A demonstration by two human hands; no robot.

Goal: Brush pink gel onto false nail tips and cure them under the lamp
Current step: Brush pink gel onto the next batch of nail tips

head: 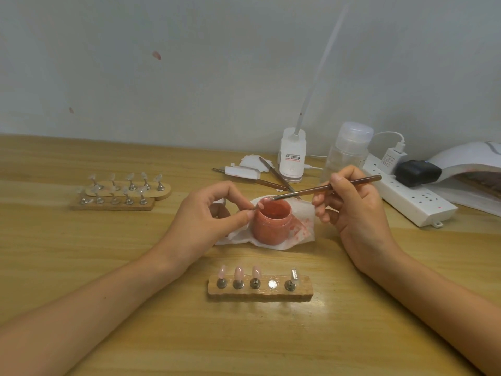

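An open jar of pink gel (272, 221) stands on a stained white wipe (301, 234) at the table's middle. My left hand (208, 215) pinches a small nail tip on its stand (259, 206) at the jar's left rim. My right hand (349, 202) grips a thin brown brush (325, 189), whose bristles touch the tip over the jar's mouth. In front lies a wooden holder (260, 290) with three pink-coated tips, one bare magnet and one stand without a tip. The white curing lamp (471, 169) sits at the far right.
A second pair of wooden holders (119, 195) with several clear tips rests at the left. Behind the jar lie spare brushes (273, 176), paper pads, a clip-lamp base (292, 158) and a clear bottle (348, 150). A white power strip (412, 198) runs along the right.
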